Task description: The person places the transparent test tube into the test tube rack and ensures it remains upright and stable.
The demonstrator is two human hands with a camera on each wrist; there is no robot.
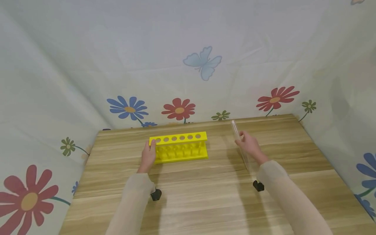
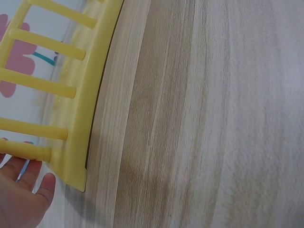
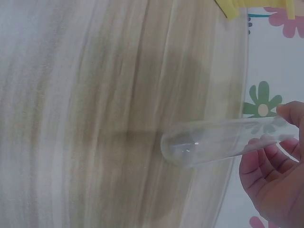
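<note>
- Holding the left end of the yellow rack (image 1: 178,141): left hand (image 1: 148,156), fingers wrapped round the end, just below center of the head view. Probably a steadying grip, since that leaves most of the top strip uncovered.
- Rack stands upright on the table (image 1: 199,189), row of holes up, pegs on the base below. Wide base probably why it sits flat.
- Right hand (image 1: 249,144), right of center in the head view, narrowed on the clear tube (image 3: 209,142), thumb against fingers. Light pinch, I'd guess, as it's thin-walled.
- Tube tilted, rounded end low and toward the person; gripped partway up, which likely leaves that end free. Can't tell if it touches the table.
- Tube and rack well apart.
</note>
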